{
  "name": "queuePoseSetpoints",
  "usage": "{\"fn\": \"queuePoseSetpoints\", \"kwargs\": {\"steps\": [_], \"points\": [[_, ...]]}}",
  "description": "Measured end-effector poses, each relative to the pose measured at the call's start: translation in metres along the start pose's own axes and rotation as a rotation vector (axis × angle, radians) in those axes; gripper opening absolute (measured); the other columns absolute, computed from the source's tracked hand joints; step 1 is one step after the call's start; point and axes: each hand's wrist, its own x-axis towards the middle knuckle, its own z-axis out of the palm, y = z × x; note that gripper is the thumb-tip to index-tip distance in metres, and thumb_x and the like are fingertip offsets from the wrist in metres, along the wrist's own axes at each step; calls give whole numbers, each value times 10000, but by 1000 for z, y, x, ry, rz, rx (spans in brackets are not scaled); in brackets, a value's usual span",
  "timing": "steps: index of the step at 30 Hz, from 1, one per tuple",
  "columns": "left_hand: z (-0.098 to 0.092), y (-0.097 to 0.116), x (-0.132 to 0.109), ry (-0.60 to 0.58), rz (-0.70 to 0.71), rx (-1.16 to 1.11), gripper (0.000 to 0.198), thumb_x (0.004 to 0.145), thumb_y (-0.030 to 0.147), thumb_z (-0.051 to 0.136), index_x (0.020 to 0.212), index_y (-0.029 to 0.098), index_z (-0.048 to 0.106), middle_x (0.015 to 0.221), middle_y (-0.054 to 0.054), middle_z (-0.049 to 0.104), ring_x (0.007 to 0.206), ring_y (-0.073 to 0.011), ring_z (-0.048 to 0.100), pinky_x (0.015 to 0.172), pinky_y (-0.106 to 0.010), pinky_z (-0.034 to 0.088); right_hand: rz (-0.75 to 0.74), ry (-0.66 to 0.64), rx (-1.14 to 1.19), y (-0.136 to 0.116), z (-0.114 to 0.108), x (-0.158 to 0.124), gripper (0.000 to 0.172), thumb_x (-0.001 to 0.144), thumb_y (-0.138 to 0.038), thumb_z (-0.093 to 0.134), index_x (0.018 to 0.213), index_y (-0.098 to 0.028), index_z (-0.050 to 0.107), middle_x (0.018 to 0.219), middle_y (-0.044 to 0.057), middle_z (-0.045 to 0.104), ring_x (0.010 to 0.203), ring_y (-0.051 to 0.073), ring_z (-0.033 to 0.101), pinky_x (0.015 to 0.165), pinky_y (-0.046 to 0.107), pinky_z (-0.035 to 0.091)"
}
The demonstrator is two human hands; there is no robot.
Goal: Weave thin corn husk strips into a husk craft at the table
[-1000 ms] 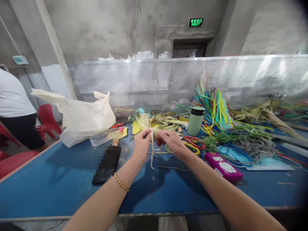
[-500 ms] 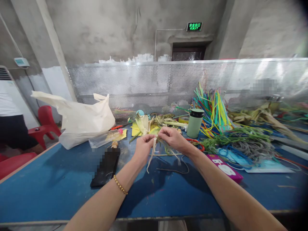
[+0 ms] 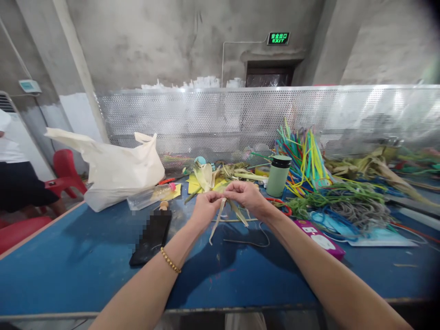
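Observation:
My left hand [image 3: 207,207] and my right hand [image 3: 245,197] meet above the middle of the blue table, fingertips pinched together. Between them they grip pale dried corn husk [image 3: 217,224]; one narrow strip dangles below my left fingers and a wider greenish piece hangs under my right hand. The exact spot they pinch is covered by the fingers. Just behind my left hand stands a spread, petal-like corn husk [image 3: 205,176]; whether it joins the piece in my hands I cannot tell. A thin cord [image 3: 249,243] lies on the table beneath.
To the left are a white plastic bag [image 3: 120,167], a clear bottle [image 3: 149,198] and a black phone-like slab [image 3: 151,240]. A green tumbler [image 3: 277,178], bundled coloured strips [image 3: 305,160], tangled cords [image 3: 343,204] and a purple packet [image 3: 321,240] sit right. A person [image 3: 20,169] is far left.
The hanging husk below my right hand has swung and spread to a wider shape. Both hands stay nearly in place, still pinched. The person at far left has shifted slightly right.

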Motion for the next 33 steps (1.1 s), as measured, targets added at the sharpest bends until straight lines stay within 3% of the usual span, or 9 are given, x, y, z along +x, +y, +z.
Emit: {"fn": "queuePoseSetpoints", "kwargs": {"steps": [6, 12, 15, 17, 21, 26, 33], "points": [[-4, 0, 1, -81, 25, 52, 84, 654, 204, 686, 633, 124, 669, 576, 1, 572, 552, -90, 427, 558, -234, 311, 73, -24, 20, -6, 1, -1, 320, 673, -426, 766, 717, -142, 625, 488, -80, 390, 461, 51, 278, 439, 218, 183], [1, -3, -3, -137, -39, -62, 145, 648, 258, 726, 626, 130, 663, 558, 4, 544, 536, -84, 409, 544, -230, 300, 174, -89, 15, -8, 0, -2, 364, 652, -457, 772, 708, -147, 591, 475, -89, 380, 431, 42, 260, 418, 215, 164], [2, -4, -2, -114, -14, -131, 176, 654, 282, 741, 609, 139, 649, 562, 0, 533, 545, -89, 416, 547, -232, 310, 200, -28, 29, -11, -7, -3, 359, 741, -494, 695, 796, -156, 591, 502, -73, 440, 412, 49, 303, 397, 207, 197], [1, -4, -1, -100, 14, -142, 197, 660, 305, 750, 614, 142, 649, 573, -3, 533, 555, -92, 418, 552, -234, 317, 216, -12, 36, -14, -15, -4, 374, 826, -528, 587, 856, -155, 599, 573, -24, 551, 427, 69, 404, 400, 207, 278], [-1, 0, -1, -84, 48, -85, 203, 666, 309, 752, 618, 142, 647, 568, 7, 508, 563, -89, 388, 550, -232, 300, 139, -90, -74, -16, -24, -4, 395, 860, -511, 536, 746, -141, 614, 676, 54, 647, 545, 118, 559, 493, 236, 414], [-1, 0, -2, -96, 28, -31, 214, 663, 305, 755, 595, 145, 630, 545, 17, 470, 553, -87, 364, 540, -231, 284, -25, -112, -257, -10, -21, -1, 315, 781, -398, 637, 602, -144, 582, 536, -23, 515, 495, 77, 421, 475, 224, 310], [1, -2, -5, -137, 2, -178, 183, 668, 306, 769, 655, 146, 681, 618, -15, 558, 596, -106, 450, 584, -246, 356, -39, -115, -234, -13, -21, 0, 277, 751, -386, 641, 628, -141, 598, 566, -21, 515, 533, 77, 404, 497, 221, 307]]}}
